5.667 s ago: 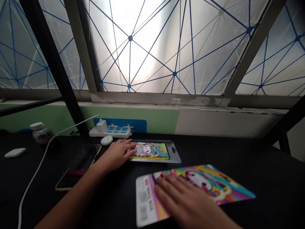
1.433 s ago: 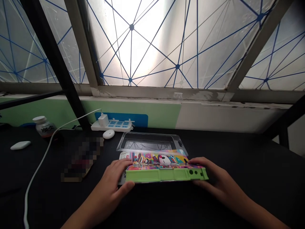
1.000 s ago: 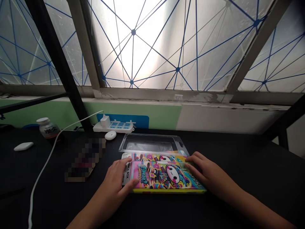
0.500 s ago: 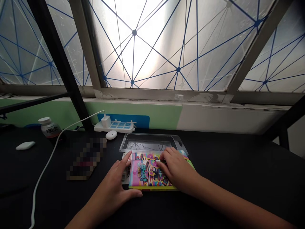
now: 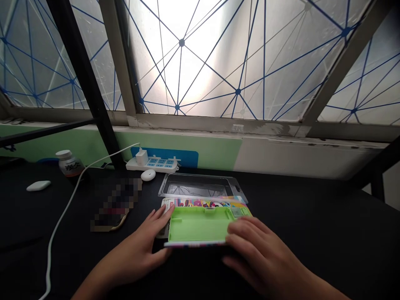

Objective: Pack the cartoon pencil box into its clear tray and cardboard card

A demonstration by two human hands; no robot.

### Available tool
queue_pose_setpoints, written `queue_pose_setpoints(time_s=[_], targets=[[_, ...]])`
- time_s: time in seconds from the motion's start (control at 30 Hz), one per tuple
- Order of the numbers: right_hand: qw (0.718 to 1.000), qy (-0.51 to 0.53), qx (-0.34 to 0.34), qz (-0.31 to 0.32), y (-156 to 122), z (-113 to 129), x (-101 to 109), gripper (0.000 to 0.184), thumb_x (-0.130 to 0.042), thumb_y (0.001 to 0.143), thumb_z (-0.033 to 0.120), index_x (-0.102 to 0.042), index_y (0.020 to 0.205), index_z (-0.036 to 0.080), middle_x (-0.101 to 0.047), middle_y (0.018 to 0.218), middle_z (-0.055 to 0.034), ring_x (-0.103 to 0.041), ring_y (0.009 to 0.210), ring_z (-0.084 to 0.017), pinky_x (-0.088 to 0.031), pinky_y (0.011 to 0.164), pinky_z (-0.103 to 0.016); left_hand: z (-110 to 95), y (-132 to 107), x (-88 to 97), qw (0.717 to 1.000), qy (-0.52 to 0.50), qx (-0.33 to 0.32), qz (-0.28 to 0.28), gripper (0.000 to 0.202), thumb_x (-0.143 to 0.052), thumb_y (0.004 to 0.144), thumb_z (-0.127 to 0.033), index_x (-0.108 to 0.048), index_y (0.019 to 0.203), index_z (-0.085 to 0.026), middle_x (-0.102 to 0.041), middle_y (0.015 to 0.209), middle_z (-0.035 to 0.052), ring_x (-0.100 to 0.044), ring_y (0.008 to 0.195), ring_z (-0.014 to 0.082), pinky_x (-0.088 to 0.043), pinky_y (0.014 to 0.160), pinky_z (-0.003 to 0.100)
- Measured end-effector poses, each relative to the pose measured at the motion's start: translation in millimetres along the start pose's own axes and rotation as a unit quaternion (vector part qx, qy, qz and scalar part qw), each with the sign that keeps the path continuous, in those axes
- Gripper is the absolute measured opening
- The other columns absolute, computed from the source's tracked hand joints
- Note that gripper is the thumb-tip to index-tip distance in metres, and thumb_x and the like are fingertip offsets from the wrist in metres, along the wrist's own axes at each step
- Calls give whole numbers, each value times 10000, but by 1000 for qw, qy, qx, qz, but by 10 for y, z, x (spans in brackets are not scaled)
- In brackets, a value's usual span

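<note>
A pencil case [image 5: 198,227] stands open on the black table, showing a bright green hollow inside with a small greyish compartment at its right end. Its printed lid [image 5: 193,245] is swung down towards me, seen nearly edge-on along the front. My right hand [image 5: 262,250] has its fingers curled over the lid's right part, thumb below. At the left end, my left hand [image 5: 140,250] lies with fingers stretched and thumb apart, its fingertips by the case's left edge. Behind the case lies a colourful printed card [image 5: 187,203], partly covered.
Behind the card lies a clear plastic packaging shell [image 5: 231,183]. To the left are a blurred-out phone-like object [image 5: 114,210], a white round case [image 5: 148,175], a power strip [image 5: 156,163], a white cable [image 5: 62,214], a bottle [image 5: 70,164] and a white oval object [image 5: 38,186].
The pencil case's printed lid has swung open towards me, baring the green inside. My right hand has moved from the top of the case to the lid's front right. My left hand stays beside it.
</note>
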State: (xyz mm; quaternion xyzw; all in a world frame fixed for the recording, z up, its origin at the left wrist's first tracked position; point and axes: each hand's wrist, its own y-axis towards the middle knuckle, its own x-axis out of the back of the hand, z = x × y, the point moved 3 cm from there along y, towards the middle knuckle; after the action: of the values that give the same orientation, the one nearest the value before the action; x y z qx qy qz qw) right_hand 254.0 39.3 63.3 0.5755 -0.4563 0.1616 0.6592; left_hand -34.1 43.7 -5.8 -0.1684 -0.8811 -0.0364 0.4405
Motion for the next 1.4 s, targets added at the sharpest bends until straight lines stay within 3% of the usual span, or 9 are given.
queue_pose_setpoints(time_s=[0.17, 0.3, 0.43, 0.67, 0.77, 0.9, 1.03, 1.17, 1.4], targets=[[987, 54, 2, 150, -442, -33, 122, 384, -698, 890, 446, -632, 1202, 232, -717, 1240, -114, -678, 1133, -275, -526, 1017, -387, 33, -20, 40, 999, -11, 39, -5, 537, -357, 1036, -455, -249, 1561, -408, -197, 1634, -65, -132, 1507, 298, -210, 1173, 573], [970, 64, -150, 182, -880, -418, 36, 742, -747, 798, 563, -500, 1448, 305, -469, 1538, -119, -479, 1369, -372, -502, 1050, -517, -17, 4, 14, 999, -4, 34, -18, 722, -513, 941, -624, -246, 1569, -386, -204, 1637, -24, -145, 1504, 340, -239, 1162, 585], [921, 127, -299, 216, -1156, -704, -68, 862, -770, 785, 521, -373, 1533, 362, -301, 1631, -69, -396, 1422, -363, -468, 1085, -491, -29, 32, -7, 998, -17, 31, -52, 760, -543, 924, -613, -251, 1578, -359, -265, 1630, 3, -220, 1498, 340, -249, 1173, 570], [896, 190, -392, 87, -998, -779, -8, 295, -592, 932, 476, -741, 1123, 307, -707, 1285, -52, -608, 1249, -341, -537, 1022, -474, 7, 45, 30, 985, -128, 25, -108, 601, -273, 1029, -585, -330, 1562, -313, -403, 1583, 20, -363, 1459, 305, -286, 1189, 519], [894, 184, -403, 72, -965, -767, -28, 389, -618, 916, 493, -680, 1236, 281, -672, 1335, -84, -625, 1229, -326, -549, 1008, -440, 15, 43, 39, 982, -141, 21, -122, 612, -240, 1038, -577, -269, 1583, -299, -511, 1511, 52, -411, 1433, 311, -311, 1173, 533], [918, 158, -346, 114, -1007, -698, -144, 760, -751, 814, 488, -456, 1477, 260, -391, 1586, -145, -457, 1389, -350, -450, 1100, -491, -47, 64, 16, 989, -63, -2, -134, 688, -452, 980, -587, -261, 1579, -305, -525, 1500, 64, -451, 1404, 328, -369, 1145, 507], [921, 169, -339, 86, -1029, -662, -187, 432, -666, 911, 411, -603, 1314, 268, -484, 1530, -121, -512, 1353, -304, -483, 1082, -457, -164, 46, -8, 976, 17, -56, -212, 684, -594, 928, -525, -331, 1530, -334, -575, 1456, 53, -582, 1290, 307, -479, 1071, 421], [925, 194, -328, 7, -906, -664, -103, 313, -704, 889, 383, -674, 1174, 259, -569, 1458, -101, -590, 1273, -311, -549, 1016, -428, -344, 65, 52, 941, 66, -130, -306, 686, -659, 899, -512, -370, 1490, -319, -540, 1477, 61, -566, 1300, 301, -476, 1078, 397], [920, 198, -326, -92, -293, -1089, -78, 330, -681, 908, 398, -609, 1179, 225, -565, 1461, -124, -587, 1282, -303, -549, 1018, -447, -522, 635, 474, 935, 80, -78, -336, 612, -533, 957, -560, -453, 1453, -211, -568, 1421, 123, -539, 1306, 324, -448, 1079, 453]])
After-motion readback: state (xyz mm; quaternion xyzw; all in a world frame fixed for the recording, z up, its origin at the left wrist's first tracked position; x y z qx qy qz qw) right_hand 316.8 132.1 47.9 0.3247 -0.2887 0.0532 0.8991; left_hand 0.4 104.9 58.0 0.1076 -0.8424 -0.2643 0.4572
